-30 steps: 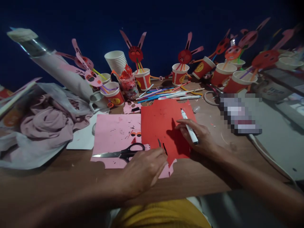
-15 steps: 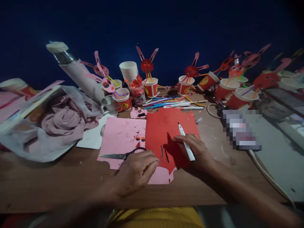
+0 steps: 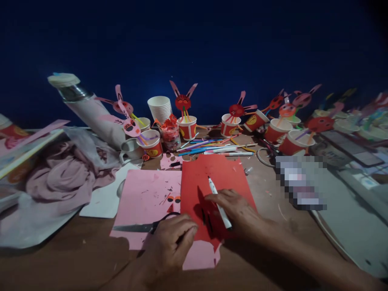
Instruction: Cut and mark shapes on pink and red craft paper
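Observation:
My right hand rests on a red paper sheet and grips a white marker, tip pointing away from me. Two short black marks show on the red sheet beside that hand. My left hand lies with its fingers curled on the handles of black scissors, whose blades point left over a pink paper sheet. Small cut pieces with eye shapes lie on the pink sheet.
Red paper cups with bunny-eared paper faces on straws line the back of the wooden table. A stack of white cups, loose straws and pens, a crumpled cloth in plastic at left, a grey board at right.
The view has tilted up, so everything sits lower in the picture. My left hand slid left from the red sheet's edge onto the scissor handles. My right hand keeps the marker on the red sheet.

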`<state>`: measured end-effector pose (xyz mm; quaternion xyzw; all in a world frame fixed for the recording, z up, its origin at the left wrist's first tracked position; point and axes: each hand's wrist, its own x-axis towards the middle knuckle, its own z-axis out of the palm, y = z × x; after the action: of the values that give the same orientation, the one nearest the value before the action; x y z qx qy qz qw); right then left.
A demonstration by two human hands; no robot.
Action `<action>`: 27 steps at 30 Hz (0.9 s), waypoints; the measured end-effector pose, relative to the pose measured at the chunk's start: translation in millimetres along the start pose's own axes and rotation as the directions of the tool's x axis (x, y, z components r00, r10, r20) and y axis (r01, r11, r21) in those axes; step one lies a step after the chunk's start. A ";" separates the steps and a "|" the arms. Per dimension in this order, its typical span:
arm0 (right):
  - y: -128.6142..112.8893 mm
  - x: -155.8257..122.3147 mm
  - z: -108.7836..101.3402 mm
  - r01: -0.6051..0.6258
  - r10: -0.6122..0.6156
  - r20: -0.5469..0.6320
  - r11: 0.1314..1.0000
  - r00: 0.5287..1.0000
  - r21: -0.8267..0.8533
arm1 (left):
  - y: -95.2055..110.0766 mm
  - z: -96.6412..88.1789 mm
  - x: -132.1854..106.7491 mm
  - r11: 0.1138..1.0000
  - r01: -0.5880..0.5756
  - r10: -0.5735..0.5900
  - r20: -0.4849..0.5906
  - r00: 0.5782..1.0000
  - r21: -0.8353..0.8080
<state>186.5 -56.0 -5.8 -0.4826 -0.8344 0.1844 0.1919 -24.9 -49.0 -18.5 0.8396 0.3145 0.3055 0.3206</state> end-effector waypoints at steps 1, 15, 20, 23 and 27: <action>0.4 1.9 2.4 -0.001 0.001 -0.003 1.000 1.000 -0.007 | 0.0 0.2 0.2 1.000 0.004 -0.004 -0.002 1.000 -0.009; 0.6 9.0 19.3 -0.056 0.057 0.008 0.998 0.998 -0.027 | 4.0 -4.8 5.1 0.996 0.012 -0.014 -0.024 1.000 -0.088; 1.0 6.0 16.0 -0.102 0.103 -0.035 0.994 0.994 0.034 | 3.3 -5.6 3.1 0.996 -0.036 0.031 -0.057 0.998 -0.080; 4.4 5.6 10.1 -0.143 0.147 -0.076 0.988 0.986 0.054 | 1.7 -5.4 2.5 0.995 -0.047 0.043 -0.054 0.998 -0.083; 8.8 4.3 3.7 -0.104 0.107 -0.056 0.993 0.993 0.054 | 0.5 -4.3 3.0 0.997 -0.050 0.046 -0.054 0.997 -0.066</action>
<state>189.1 -48.5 -12.7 -0.5263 -0.7967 0.2014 0.2187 -26.0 -45.7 -14.5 0.8275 0.2919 0.3453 0.3328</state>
